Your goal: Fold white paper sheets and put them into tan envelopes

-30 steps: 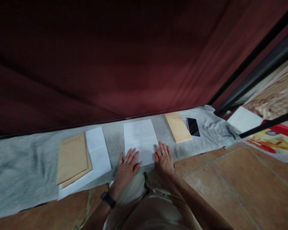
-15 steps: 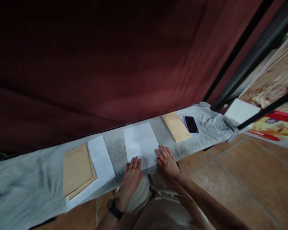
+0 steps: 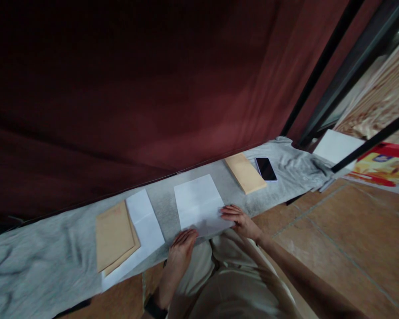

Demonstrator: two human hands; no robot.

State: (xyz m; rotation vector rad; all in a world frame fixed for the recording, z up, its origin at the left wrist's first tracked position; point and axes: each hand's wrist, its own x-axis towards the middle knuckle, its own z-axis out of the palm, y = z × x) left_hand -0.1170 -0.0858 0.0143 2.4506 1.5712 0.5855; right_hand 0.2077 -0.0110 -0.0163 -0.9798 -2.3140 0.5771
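A white sheet of paper [image 3: 199,199] with a faint crease across it lies in front of me on a grey cloth-covered surface. My left hand [image 3: 183,246] is closed at its near left corner, fingers together and the thumb out of sight. At the near right corner my right hand [image 3: 241,220] grips the edge, its fingers over the paper. To the left, brown envelopes [image 3: 115,237] overlap more white paper [image 3: 148,221]. A stack of brown envelopes [image 3: 245,173] lies to the right, beside a dark-screened phone [image 3: 266,169].
The narrow surface has a rumpled grey cloth [image 3: 46,257] over it. Behind it hangs a dark red curtain [image 3: 186,110]. Black metal bars [image 3: 322,66] and a printed box [image 3: 385,166] stand at the right. Brown floor tiles [image 3: 319,248] show below.
Both hands have gone from lying flat on the sheet with fingers spread to closing at its near corners. My right hand has turned inward. The view has shifted slightly.
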